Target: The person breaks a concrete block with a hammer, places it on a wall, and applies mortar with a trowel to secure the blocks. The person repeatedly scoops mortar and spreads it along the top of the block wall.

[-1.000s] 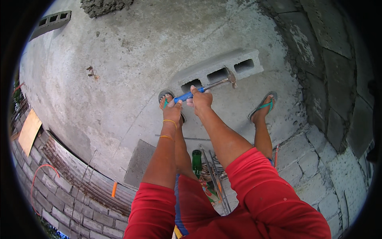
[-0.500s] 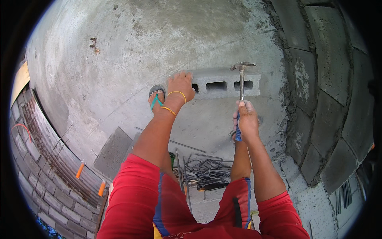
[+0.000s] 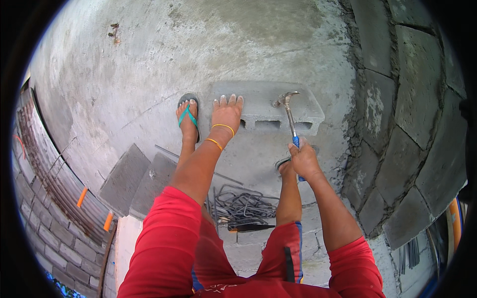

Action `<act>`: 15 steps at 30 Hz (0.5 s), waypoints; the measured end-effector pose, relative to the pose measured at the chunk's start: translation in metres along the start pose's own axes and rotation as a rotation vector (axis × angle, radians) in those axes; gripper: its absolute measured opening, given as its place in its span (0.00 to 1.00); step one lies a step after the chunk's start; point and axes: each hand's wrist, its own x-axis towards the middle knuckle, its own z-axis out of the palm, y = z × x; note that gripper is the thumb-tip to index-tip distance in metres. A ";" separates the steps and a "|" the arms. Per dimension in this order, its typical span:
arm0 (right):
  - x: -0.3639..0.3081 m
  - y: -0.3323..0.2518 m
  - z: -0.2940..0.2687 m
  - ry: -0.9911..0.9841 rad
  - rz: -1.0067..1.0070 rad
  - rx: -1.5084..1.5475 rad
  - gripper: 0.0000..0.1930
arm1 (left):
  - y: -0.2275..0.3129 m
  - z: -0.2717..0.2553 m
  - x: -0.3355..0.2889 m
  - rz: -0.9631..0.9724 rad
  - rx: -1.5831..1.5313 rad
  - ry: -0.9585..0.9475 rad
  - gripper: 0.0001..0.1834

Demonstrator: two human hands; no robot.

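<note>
- Left hand [image 3: 227, 114]: palm down, fingers extended, on a grey hollow concrete block [image 3: 263, 102], 9 o'clock end.
- Right hand [image 3: 304, 160]: curled round a blue-gripped steel claw hammer [image 3: 290, 119].
- Hammer: long axis roughly 6-to-12, head toward 12, over block's 3 o'clock half.
- Block: lies roughly 9-to-3.

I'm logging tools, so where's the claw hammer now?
In the head view, right of centre: the right hand grips the claw hammer, its head over the hollow concrete block.
</note>
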 end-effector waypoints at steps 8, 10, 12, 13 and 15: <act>0.009 -0.064 -0.061 0.303 -0.016 0.491 0.17 | 0.000 0.009 -0.001 -0.009 -0.036 0.030 0.27; 0.016 -0.063 -0.050 0.417 -0.180 0.303 0.16 | -0.001 0.005 0.002 -0.007 -0.043 0.012 0.27; 0.025 -0.055 -0.038 0.077 0.058 0.107 0.15 | 0.000 0.003 0.002 -0.017 -0.046 0.022 0.27; 0.030 -0.051 -0.033 -0.037 0.102 0.085 0.15 | 0.000 0.003 0.001 -0.020 -0.048 0.008 0.27; 0.040 -0.043 -0.030 -0.116 0.139 0.130 0.15 | 0.001 0.004 0.001 -0.018 -0.027 0.039 0.27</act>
